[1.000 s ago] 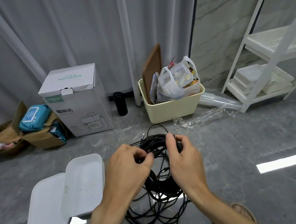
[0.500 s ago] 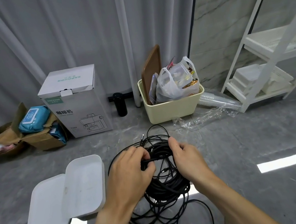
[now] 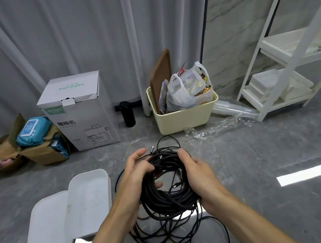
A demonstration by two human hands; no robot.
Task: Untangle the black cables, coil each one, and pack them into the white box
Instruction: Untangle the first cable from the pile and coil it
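A thick bundle of tangled black cables (image 3: 167, 191) hangs between the two hands above the grey marble-patterned floor (image 3: 267, 167), its upper loops gathered into a rough ring and its loose lower strands trailing down in a messy spread onto the floor between the forearms. A few thin loops and a small metal plug tip stick up from the top of the ring, just beyond the fingertips.

The left hand (image 3: 137, 177) grips the left side of the ring: its fingers are curled over the top strands and its thumb wraps round the cables from the inside. The right hand (image 3: 198, 173) holds the right side, palm pressed against the outer loops and fingers curled round the top edge of the bundle. Both hands have hold of the same bundle, one on each side of it.

The open white plastic box (image 3: 92, 197) with rounded corners lies on the floor just to the left of the left forearm, with its flat white lid (image 3: 46, 229) spread out on its far left side, touching it. The cables are outside the box, near its right edge but apart from it.
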